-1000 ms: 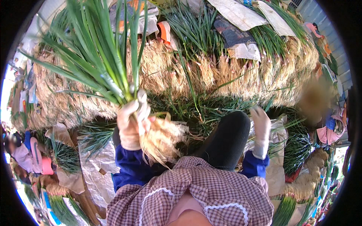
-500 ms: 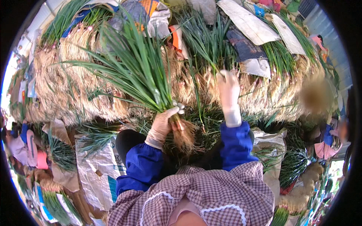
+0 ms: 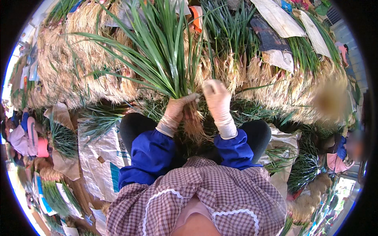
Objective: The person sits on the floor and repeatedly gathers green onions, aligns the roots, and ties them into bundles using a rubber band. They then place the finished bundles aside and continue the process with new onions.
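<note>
In my gloved left hand point(image 3: 175, 112) I hold a bunch of green garlic point(image 3: 169, 59) by its lower stems. Its long flat leaves fan up and away to the left, and its tangled brown roots point(image 3: 193, 128) hang below my fist. My gloved right hand point(image 3: 217, 100) is raised just right of the bunch, fingers curled together. What it pinches, if anything, is blurred. A thin green leaf point(image 3: 256, 88) stretches out to the right behind it. Beyond both hands lies a long heap of the same plants, its pale roots point(image 3: 98, 74) facing me.
White cloth strips point(image 3: 277, 17) and a dark cloth point(image 3: 269, 35) cover parts of the heap. Loose leaves lie around my knees. A white sack point(image 3: 100, 165) is at my left, another pale sack point(image 3: 281, 145) at my right. Other people point(image 3: 27, 135) are at the edges, with more bundles.
My right hand has come back from the heap, down and left, to beside the bunch. My left hand has shifted slightly up and to the right, with the bunch more upright.
</note>
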The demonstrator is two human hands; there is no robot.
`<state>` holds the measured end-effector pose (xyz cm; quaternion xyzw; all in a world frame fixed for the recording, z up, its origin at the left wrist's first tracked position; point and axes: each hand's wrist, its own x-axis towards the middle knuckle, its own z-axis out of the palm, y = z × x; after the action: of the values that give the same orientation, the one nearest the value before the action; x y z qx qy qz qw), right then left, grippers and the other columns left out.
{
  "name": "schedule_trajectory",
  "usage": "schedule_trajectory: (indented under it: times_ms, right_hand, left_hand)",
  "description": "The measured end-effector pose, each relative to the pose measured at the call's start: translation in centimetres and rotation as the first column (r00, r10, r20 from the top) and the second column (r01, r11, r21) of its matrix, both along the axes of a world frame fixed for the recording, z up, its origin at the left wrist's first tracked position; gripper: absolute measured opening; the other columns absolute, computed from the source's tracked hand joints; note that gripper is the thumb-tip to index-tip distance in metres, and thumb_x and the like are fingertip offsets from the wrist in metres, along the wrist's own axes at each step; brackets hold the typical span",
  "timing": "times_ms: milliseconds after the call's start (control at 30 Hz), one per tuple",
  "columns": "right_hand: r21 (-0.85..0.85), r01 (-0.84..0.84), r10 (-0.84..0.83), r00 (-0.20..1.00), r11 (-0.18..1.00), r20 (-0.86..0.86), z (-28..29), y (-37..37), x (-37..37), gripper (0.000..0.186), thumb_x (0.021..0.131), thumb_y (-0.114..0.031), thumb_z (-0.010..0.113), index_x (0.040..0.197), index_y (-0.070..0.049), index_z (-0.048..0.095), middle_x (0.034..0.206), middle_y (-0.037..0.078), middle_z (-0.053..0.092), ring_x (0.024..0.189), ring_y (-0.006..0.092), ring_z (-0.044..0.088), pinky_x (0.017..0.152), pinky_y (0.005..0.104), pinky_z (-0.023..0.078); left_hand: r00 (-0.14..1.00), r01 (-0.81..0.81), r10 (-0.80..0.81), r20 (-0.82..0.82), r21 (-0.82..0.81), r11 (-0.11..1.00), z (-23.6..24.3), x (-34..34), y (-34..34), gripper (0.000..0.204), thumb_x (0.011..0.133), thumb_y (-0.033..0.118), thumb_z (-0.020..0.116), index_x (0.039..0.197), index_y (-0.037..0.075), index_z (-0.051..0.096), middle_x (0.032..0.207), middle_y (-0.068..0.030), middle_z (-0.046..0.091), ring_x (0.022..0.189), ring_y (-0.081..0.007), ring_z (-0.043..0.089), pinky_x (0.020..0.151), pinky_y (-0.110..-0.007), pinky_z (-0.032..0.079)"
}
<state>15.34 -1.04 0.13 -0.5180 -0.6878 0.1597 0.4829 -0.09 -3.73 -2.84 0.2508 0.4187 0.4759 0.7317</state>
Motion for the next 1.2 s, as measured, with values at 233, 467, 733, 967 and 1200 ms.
schedule_trajectory:
  times_ms: [233, 467, 733, 967, 1200]
  right_hand:
    - [-0.676, -0.395, 0.397, 0.903, 0.622, -0.162, 2.0, -2.3, 1.6, 0.034, 0.094, -0.033, 0.062, 0.108, -0.002, 0.062, 0.096, 0.012, 0.066, 0.085, 0.0181, 0.065, 0.070, 0.0280, 0.052]
    - [-0.218, -0.889, 0.642, 0.444, 0.403, -0.625, 6.2, -8.0, 9.0, 0.012, 0.087, -0.008, 0.066, 0.087, 0.004, 0.067, 0.075, 0.014, 0.068, 0.053, 0.0175, 0.061, 0.048, 0.0283, 0.049]
    - [0.713, -0.669, 0.720, -0.599, -0.208, -0.351, 6.9, -4.9, 7.7, 0.028, 0.092, -0.023, 0.060, 0.086, 0.004, 0.064, 0.073, 0.014, 0.064, 0.054, 0.0228, 0.060, 0.049, 0.0330, 0.051]
    - [0.153, -0.467, 0.407, 0.860, 0.871, 0.310, 2.0, -4.0, -1.7, 0.035, 0.081, -0.015, 0.070, 0.112, -0.003, 0.060, 0.100, 0.009, 0.065, 0.077, 0.0231, 0.065, 0.065, 0.0301, 0.054]
    - [-0.259, -0.579, 0.507, 0.810, 0.774, -0.295, 6.1, -7.3, 2.7, 0.010, 0.082, -0.005, 0.070, 0.086, 0.002, 0.064, 0.074, 0.006, 0.060, 0.067, 0.0150, 0.060, 0.061, 0.0274, 0.049]
  left_hand:
    - [0.973, 0.049, -0.052, 0.226, 0.021, 0.999, 0.8, -1.9, 0.0, 0.037, 0.082, 0.018, 0.062, 0.113, -0.003, 0.062, 0.090, -0.0136, 0.069, 0.057, -0.0245, 0.066, 0.043, -0.036, 0.055]
    - [0.849, -0.054, 0.031, 0.527, 0.029, 0.998, 1.3, -2.2, 0.1, 0.029, 0.072, 0.005, 0.061, 0.101, 0.000, 0.060, 0.120, -0.0236, 0.062, 0.109, -0.0372, 0.062, 0.102, -0.054, 0.045]
    - [0.810, -0.154, 0.092, 0.580, 0.058, 0.986, 2.0, -2.1, 0.2, 0.027, 0.072, 0.014, 0.063, 0.093, -0.002, 0.059, 0.130, -0.0260, 0.054, 0.127, -0.0423, 0.047, 0.112, -0.054, 0.034]
    - [0.891, -0.128, 0.010, 0.454, 0.230, 0.965, 4.5, -0.5, -0.7, 0.041, 0.078, 0.028, 0.060, 0.106, -0.001, 0.061, 0.136, -0.0229, 0.051, 0.136, -0.0398, 0.038, 0.115, -0.056, 0.026]
    - [0.794, -0.165, -0.089, 0.601, 0.355, 0.920, 1.3, -2.7, 0.8, 0.026, 0.077, 0.030, 0.062, 0.085, 0.006, 0.067, 0.127, -0.0121, 0.061, 0.138, -0.0321, 0.037, 0.119, -0.058, 0.009]
